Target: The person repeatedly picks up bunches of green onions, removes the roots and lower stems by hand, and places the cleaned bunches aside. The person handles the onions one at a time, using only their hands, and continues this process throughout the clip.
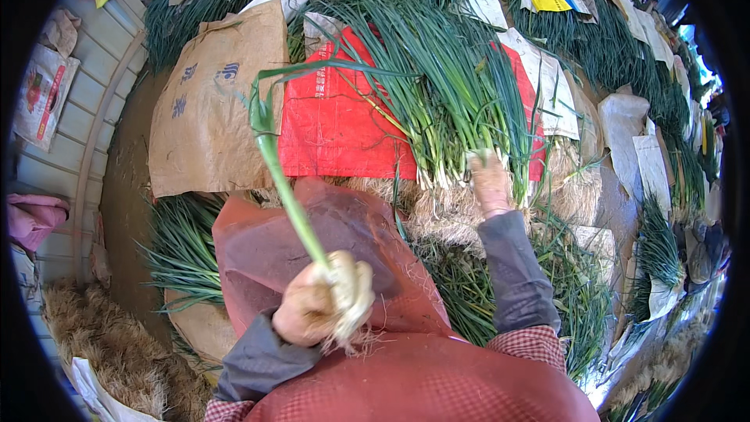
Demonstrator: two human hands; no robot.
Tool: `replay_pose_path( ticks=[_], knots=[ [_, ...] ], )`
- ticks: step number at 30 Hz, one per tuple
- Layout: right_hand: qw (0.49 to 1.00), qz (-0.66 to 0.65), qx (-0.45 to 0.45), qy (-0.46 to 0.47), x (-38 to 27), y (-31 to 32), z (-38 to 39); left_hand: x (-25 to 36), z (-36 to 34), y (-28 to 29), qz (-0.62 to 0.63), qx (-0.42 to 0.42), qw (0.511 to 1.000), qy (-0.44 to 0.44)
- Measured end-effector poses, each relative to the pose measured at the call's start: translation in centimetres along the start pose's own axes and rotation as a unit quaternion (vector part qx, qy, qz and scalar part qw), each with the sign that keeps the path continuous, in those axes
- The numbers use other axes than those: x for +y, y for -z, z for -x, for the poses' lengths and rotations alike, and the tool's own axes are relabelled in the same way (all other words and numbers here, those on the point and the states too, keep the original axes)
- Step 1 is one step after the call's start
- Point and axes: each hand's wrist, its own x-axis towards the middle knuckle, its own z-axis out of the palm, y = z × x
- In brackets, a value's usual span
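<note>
My left hand point(320, 303) is closed around the root end of a green onion point(287, 197), near my apron. Its pale roots hang below my fingers, and its long green leaf tilts up and bends over at the top. My right hand point(491, 181) is on the heap of green onions point(437, 101), its curled fingers at the white stalks; the fingertips are partly hidden. That heap lies on a red sack point(336, 125), with the leaves pointing away from me and the white ends toward me.
To the left of the red sack lies a brown sack point(219, 101). Trimmed dry roots point(445, 215) sit below the heap, and loose green leaves point(578, 297) lie at the right. A root pile point(109, 352) fills the lower left. More onion bundles point(625, 55) stretch along the right.
</note>
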Motion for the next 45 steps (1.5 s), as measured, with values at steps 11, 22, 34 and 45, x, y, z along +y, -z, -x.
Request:
replay_pose_path(
  ticks=[11,22,34,45],
  knots=[
    [0.975,-0.059,-0.204,-0.073,-2.9,1.6,6.1,-6.1,-4.6,6.5,-0.022,0.229,0.967,0.111],
    [0.903,-0.414,-0.105,-0.052,0.2,2.1,11.7,-11.0,-5.2,9.1,-0.056,0.23,0.966,0.104],
    [0.968,0.161,-0.189,0.044,-1.7,-3.1,10.5,-12.5,-4.2,8.6,-0.098,0.225,0.968,0.049],
    [0.957,-0.196,-0.147,-0.158,-0.7,-1.5,10.3,-12.5,-3.4,7.6,-0.067,0.2,0.971,0.117]
  ],
)
